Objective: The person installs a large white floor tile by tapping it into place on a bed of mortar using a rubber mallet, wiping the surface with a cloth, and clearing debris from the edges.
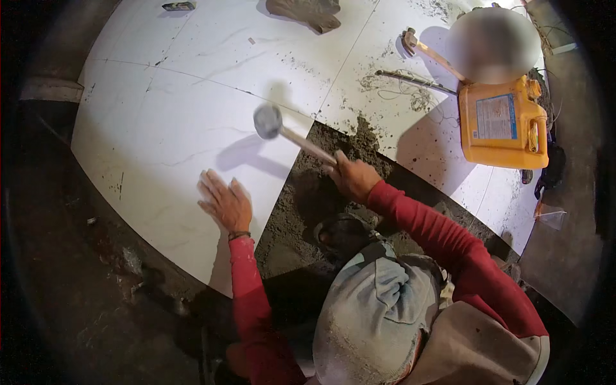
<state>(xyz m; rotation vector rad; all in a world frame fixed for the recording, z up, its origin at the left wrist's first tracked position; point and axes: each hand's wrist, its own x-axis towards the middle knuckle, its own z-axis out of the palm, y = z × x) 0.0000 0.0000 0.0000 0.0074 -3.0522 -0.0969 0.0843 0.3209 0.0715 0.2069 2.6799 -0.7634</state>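
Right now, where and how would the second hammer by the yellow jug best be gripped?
Grip the hammer on its pale wooden handle, near the end beside the yellow jug. It lies flat on the white tile, head pointing up-left, so that handle end is nearest; come from above and wrap the fingers around it.

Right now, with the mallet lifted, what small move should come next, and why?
Probably bring the mallet down gently on the white tile near the left hand. The right hand holds it raised above the tile, the left hand lies flat on it, and bare mortar shows beside its edge.
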